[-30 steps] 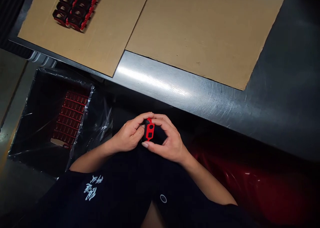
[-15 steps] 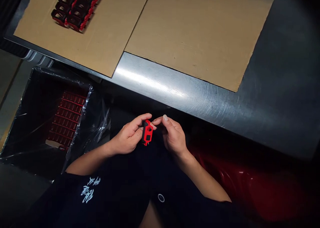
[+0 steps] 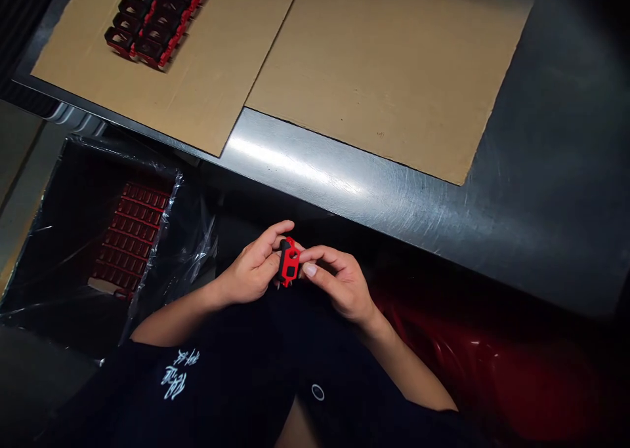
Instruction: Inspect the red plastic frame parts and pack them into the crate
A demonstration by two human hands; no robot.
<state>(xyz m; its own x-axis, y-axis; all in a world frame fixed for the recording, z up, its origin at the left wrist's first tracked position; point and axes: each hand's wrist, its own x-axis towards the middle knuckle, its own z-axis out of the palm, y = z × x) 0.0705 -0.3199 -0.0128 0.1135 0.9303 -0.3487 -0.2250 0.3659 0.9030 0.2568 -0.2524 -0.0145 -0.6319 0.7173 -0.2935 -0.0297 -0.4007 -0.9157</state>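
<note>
My left hand (image 3: 252, 269) is closed on a small red and black plastic part (image 3: 290, 264), holding it by its black side. The part stands roughly on edge in front of my body, its red face with a round hole and a square opening turned to the right. Thumb and fingers of my right hand (image 3: 342, 283) are closed at the part's right edge, the index fingertip against the red face. Whatever lies behind that thumb is hidden.
Rows of similar red and black parts (image 3: 162, 25) stand on a cardboard sheet (image 3: 197, 94) at the upper left. Another cardboard sheet (image 3: 384, 81) lies on the metal table (image 3: 315, 166). Below left, a plastic-lined box (image 3: 63, 238) holds stacked dark red parts (image 3: 130, 238). Red plastic (image 3: 492, 369) shows at lower right.
My right hand has moved down and left from just beyond the part to its right edge. My left hand still holds the part in nearly the same place.
</note>
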